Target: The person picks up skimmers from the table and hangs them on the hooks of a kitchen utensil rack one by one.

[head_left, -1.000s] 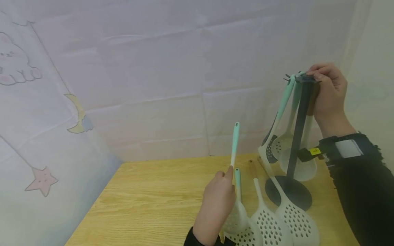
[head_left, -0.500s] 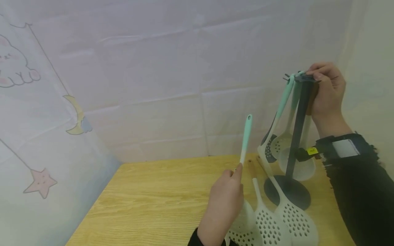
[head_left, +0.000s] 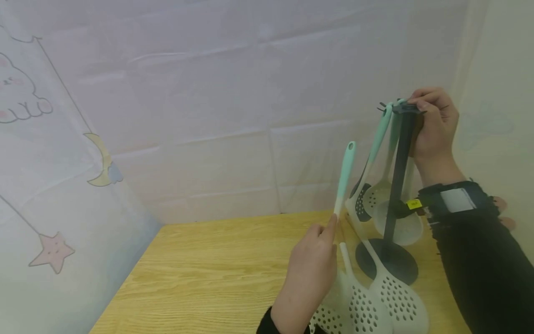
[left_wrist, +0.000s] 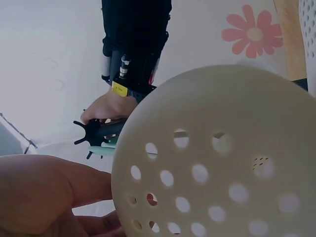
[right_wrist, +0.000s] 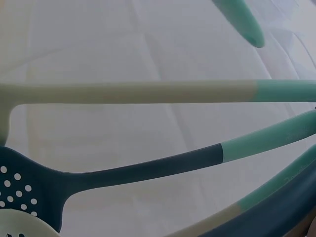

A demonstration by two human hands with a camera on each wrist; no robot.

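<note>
My left hand [head_left: 310, 266] gripped a slotted spoon [head_left: 345, 178] by its pale shaft, mint handle raised above the table [head_left: 200, 273] and tilted toward the rack [head_left: 396, 185]. My right hand [head_left: 434, 125] was curled around the rack's top, steadying it. I judged I was mid-hanging; next, the handle's hole had to meet a free hook.

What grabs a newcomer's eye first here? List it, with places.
First, the left hand at bottom centre, holding a cream slotted spoon upright by its handle, mint end up. To its right, the right hand grips the top of a dark utensil stand hung with mint-handled utensils, at the right end of the wooden table. More perforated skimmers lie on the table at the stand's foot.
</note>
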